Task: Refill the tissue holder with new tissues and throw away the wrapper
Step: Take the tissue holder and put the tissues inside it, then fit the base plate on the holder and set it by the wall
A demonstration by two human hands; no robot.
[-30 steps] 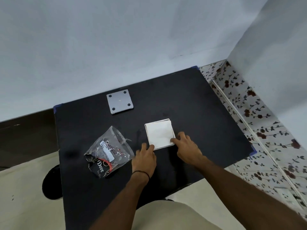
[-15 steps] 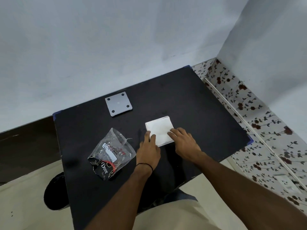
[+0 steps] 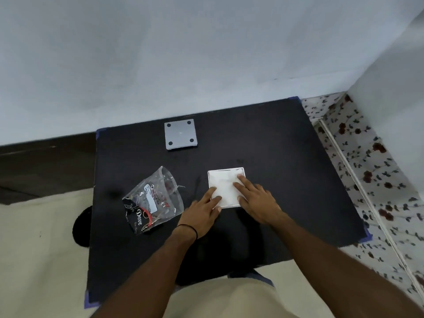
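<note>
A square white tissue stack (image 3: 223, 182), apparently inside a shallow white holder, lies near the middle of the black table (image 3: 275, 157). My left hand (image 3: 202, 213) rests flat at its near left corner, fingertips on the tissues. My right hand (image 3: 254, 200) lies flat over its near right part, fingers spread and pressing down. A crumpled clear plastic wrapper (image 3: 153, 198) with black and red print lies on the table to the left of my left hand. A grey square lid (image 3: 180, 134) with dark round feet at its corners lies further back, underside up.
The table stands against a white wall (image 3: 206, 53) at the back. A floral-patterned floor (image 3: 367, 168) runs along the right. A dark round object (image 3: 81, 228) sits on the pale floor at the left, partly under the table.
Both hands slid forward from the near edge onto the top of the tissue stack. The camera view shifted slightly; wrapper and lid stayed put.
</note>
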